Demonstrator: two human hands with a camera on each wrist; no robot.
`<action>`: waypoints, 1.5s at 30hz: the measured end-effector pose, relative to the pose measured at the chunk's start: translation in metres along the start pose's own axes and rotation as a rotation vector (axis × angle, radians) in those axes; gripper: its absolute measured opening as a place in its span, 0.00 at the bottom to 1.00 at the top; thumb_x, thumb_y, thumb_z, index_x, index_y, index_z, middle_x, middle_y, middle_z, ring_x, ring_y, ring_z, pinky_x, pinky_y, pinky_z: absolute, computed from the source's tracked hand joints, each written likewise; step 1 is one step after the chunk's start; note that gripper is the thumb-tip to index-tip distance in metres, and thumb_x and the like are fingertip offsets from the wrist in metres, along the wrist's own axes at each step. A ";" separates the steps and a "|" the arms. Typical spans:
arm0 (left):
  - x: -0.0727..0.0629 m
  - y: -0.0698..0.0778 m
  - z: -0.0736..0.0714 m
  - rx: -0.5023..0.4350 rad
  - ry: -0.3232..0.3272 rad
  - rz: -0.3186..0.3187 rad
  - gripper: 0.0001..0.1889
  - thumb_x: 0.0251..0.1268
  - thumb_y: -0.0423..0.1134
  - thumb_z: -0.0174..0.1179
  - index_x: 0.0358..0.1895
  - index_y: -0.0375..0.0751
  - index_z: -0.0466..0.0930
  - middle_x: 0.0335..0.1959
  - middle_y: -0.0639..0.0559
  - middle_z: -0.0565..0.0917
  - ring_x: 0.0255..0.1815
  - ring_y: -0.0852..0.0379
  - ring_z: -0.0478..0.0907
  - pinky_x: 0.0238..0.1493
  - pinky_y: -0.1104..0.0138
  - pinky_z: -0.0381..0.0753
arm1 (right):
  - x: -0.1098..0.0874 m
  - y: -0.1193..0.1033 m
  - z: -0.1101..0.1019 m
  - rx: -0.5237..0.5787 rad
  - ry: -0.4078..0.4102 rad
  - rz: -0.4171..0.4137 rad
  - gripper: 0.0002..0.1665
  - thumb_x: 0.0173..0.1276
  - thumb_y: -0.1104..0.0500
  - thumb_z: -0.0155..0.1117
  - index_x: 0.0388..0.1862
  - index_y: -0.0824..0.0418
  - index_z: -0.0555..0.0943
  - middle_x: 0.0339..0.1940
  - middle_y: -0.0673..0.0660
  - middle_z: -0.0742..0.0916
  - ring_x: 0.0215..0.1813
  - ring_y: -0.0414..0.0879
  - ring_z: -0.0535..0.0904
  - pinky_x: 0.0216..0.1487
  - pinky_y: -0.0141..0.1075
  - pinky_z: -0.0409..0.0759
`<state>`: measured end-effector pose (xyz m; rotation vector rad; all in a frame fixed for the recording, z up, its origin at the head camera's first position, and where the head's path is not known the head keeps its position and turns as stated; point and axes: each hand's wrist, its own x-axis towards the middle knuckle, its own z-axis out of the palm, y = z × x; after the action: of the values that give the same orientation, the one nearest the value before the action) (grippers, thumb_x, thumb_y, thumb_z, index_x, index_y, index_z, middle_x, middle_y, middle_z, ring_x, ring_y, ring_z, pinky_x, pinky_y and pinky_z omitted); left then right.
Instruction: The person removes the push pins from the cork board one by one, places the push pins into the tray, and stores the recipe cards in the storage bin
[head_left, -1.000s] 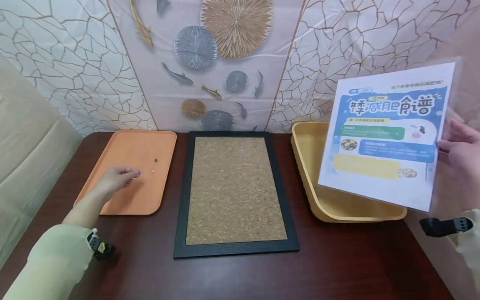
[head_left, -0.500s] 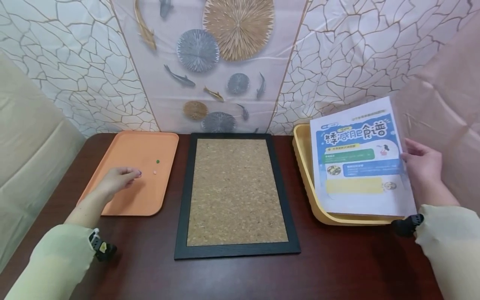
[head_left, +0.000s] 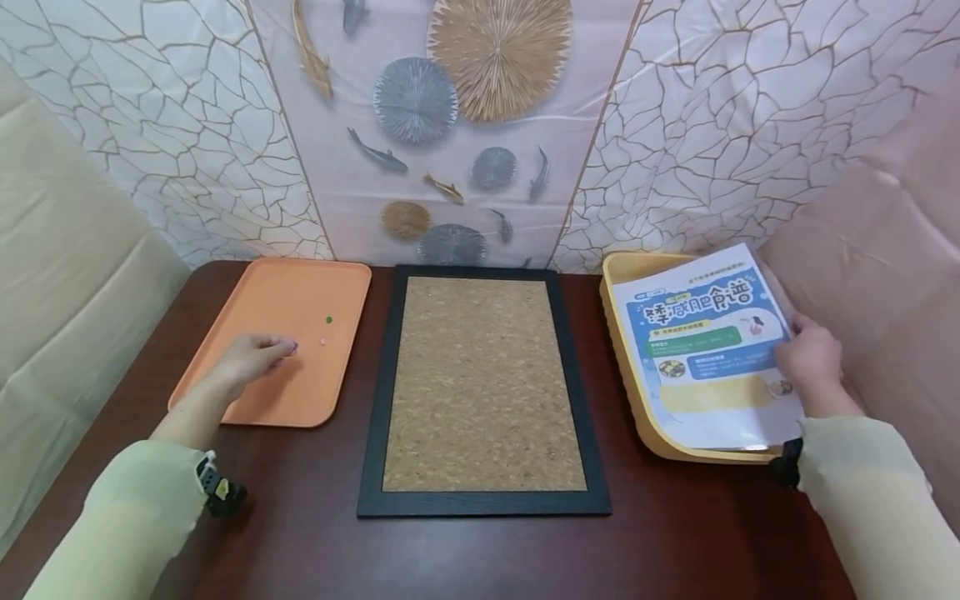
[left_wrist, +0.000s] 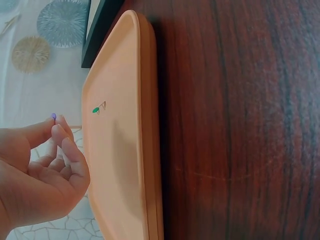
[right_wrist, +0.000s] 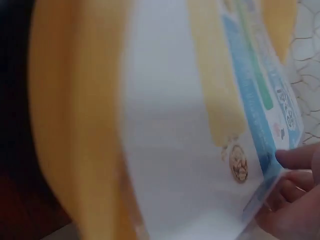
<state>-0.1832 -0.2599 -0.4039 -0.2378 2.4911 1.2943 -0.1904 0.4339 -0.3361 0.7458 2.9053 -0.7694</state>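
My left hand (head_left: 258,357) hovers above the orange tray (head_left: 296,392), pinching a tiny purple-headed pushpin (left_wrist: 54,116) between thumb and fingertips. On the tray lie a green pushpin (head_left: 329,320) and a pale pink pushpin (head_left: 323,342). At the right, my right hand (head_left: 812,357) grips the right edge of a printed sheet (head_left: 705,404) in a clear sleeve, with the thumb on its front. The sheet lies tilted in the yellow basket (head_left: 637,408), its right side raised. Its lower part fills the right wrist view, somewhat blurred.
A cork board (head_left: 480,383) with a black frame lies mid-table between tray and basket. Dark reddish wood forms the tabletop (head_left: 480,558). Patterned cloth (head_left: 675,150) hangs behind, and pale cloth (head_left: 877,275) stands close beside the basket on the right.
My right hand has moved left and down, lowering the sheet from above the yellow basket into it. The left hand stays over the tray with the purple pushpin; the view has shifted slightly.
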 end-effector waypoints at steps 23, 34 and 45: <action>0.012 0.007 0.021 0.071 0.057 0.035 0.19 0.70 0.40 0.48 0.50 0.24 0.73 0.40 0.45 0.78 0.35 0.63 0.69 0.35 0.74 0.70 | -0.028 -0.045 0.032 -0.069 0.019 -0.385 0.25 0.64 0.62 0.52 0.58 0.74 0.70 0.59 0.80 0.69 0.59 0.73 0.64 0.56 0.62 0.63; 0.018 0.004 0.037 0.150 0.123 0.033 0.15 0.70 0.39 0.48 0.45 0.29 0.77 0.38 0.42 0.78 0.35 0.54 0.71 0.32 0.69 0.68 | -0.057 -0.076 0.058 -0.037 -0.059 -0.500 0.21 0.66 0.62 0.55 0.55 0.72 0.73 0.58 0.77 0.69 0.58 0.71 0.67 0.54 0.61 0.68; 0.014 0.000 0.044 0.228 0.177 0.083 0.12 0.68 0.37 0.49 0.39 0.29 0.78 0.29 0.45 0.77 0.29 0.54 0.70 0.28 0.69 0.67 | -0.070 -0.091 0.073 -0.048 -0.100 -0.545 0.19 0.66 0.62 0.55 0.53 0.70 0.76 0.57 0.73 0.72 0.58 0.67 0.67 0.56 0.60 0.68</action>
<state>-0.1871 -0.2240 -0.4321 -0.2038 2.7985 1.0472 -0.1765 0.2995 -0.3474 -0.1053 3.0391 -0.7332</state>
